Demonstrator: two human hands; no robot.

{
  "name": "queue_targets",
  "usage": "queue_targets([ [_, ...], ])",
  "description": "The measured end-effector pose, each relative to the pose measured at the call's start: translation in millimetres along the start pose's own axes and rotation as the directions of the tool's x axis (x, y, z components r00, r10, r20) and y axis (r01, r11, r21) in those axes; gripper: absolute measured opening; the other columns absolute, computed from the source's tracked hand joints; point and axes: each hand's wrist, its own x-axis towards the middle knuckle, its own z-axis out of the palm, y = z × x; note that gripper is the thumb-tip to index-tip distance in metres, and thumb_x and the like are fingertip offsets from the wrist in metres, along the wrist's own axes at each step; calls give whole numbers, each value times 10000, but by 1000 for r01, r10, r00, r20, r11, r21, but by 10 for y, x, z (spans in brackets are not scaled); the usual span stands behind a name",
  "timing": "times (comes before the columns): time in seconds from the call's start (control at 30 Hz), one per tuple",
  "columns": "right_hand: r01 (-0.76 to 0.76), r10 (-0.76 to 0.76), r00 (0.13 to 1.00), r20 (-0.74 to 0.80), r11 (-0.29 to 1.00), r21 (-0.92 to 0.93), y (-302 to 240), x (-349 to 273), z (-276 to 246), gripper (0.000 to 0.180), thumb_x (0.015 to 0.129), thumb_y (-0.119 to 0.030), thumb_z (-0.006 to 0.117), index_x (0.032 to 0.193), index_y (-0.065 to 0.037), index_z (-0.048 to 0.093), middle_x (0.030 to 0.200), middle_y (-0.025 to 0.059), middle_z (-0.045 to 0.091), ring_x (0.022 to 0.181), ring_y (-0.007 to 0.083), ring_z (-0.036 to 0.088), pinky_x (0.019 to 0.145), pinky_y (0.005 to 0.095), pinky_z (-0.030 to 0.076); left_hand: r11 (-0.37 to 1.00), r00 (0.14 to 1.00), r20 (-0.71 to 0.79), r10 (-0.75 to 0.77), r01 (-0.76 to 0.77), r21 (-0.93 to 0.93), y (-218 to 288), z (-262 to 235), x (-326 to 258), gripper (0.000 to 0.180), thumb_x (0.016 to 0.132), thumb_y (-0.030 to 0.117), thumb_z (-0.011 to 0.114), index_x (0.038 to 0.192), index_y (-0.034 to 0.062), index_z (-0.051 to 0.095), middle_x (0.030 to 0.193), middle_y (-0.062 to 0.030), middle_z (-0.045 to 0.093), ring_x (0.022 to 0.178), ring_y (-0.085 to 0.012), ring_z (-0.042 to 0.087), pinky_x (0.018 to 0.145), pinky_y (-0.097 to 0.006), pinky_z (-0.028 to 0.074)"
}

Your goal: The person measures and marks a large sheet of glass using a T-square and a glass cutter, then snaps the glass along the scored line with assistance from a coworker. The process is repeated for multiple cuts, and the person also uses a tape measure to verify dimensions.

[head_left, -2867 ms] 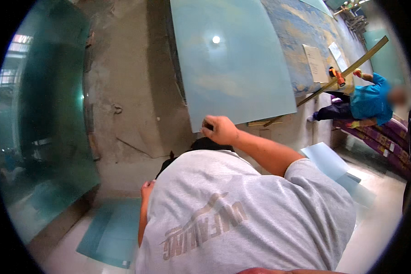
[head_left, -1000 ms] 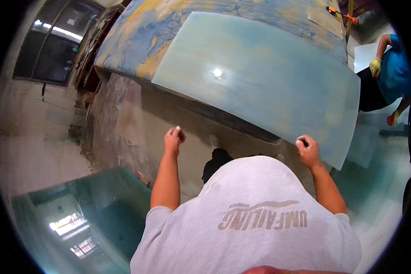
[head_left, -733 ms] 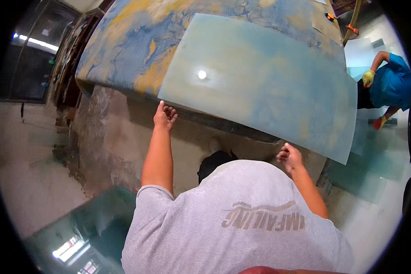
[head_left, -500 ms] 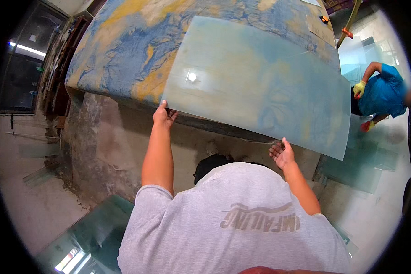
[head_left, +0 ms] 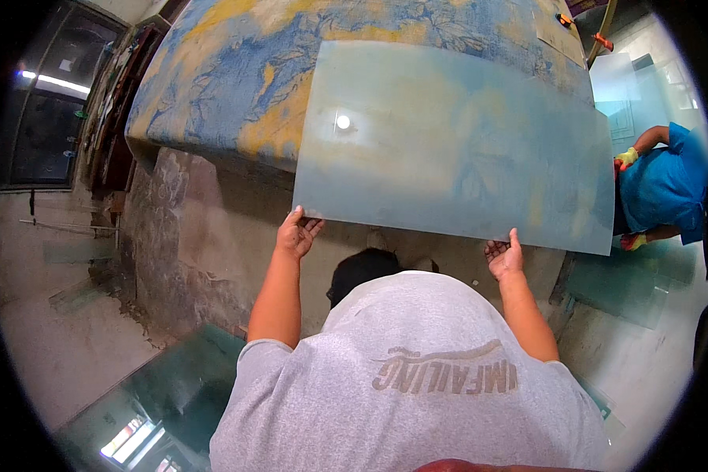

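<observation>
A large frosted glass sheet [head_left: 456, 149] lies partly over the blue and yellow patterned cloth of a table [head_left: 212, 86], its near edge jutting out past the table's front. My left hand [head_left: 297, 234] grips the sheet's near left corner, thumb on top and curled fingers below. Farther right along the same edge, my right hand [head_left: 506, 254] holds the sheet with the thumb up at the rim and the fingers bent underneath. The table's front edge behind the sheet shows only dimly through the frosted surface.
At the right a co-worker in a blue shirt [head_left: 662, 185] and yellow-red gloves stands near upright glass panes [head_left: 613, 102]. More dark glass [head_left: 153, 401] lies low at the left. An orange-black tool [head_left: 564, 20] rests on the table's far right.
Both hands have drawn the sheet's left side toward me, so its near edge now runs more level across the view. The co-worker's arms have shifted.
</observation>
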Motion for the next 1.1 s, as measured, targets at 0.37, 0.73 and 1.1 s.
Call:
queue_targets([
  [0.37,19,-21,999,-30,999,-46,565,-490,-236,424,899,-561,677,876,-145,597,793,57,643,758,249,634,679,412,512,896,840,325,-434,365,252,793,-113,355,400,881,236,713,1243,86,630,1232,-113,672,1129,-332,642,1012,-507,515],
  [0.73,-59,-75,983,-169,740,-670,2360,-1878,-1117,239,950,-308,660,911,-76,622,761,44,632,660,181,602,589,343,479,791,734,412,-541,278,545,780,97,817,396,871,182,728,1219,11,649,1101,-141,707,1015,-290,686,868,-432,567],
  [1.1,55,-227,955,-189,767,-639,2766,-2501,-624,269,933,-266,684,1024,-13,705,892,75,701,799,154,638,735,310,506,780,654,475,-589,307,545,918,29,930,445,834,116,717,1250,-11,624,1168,-165,684,1048,-304,674,900,-441,572],
])
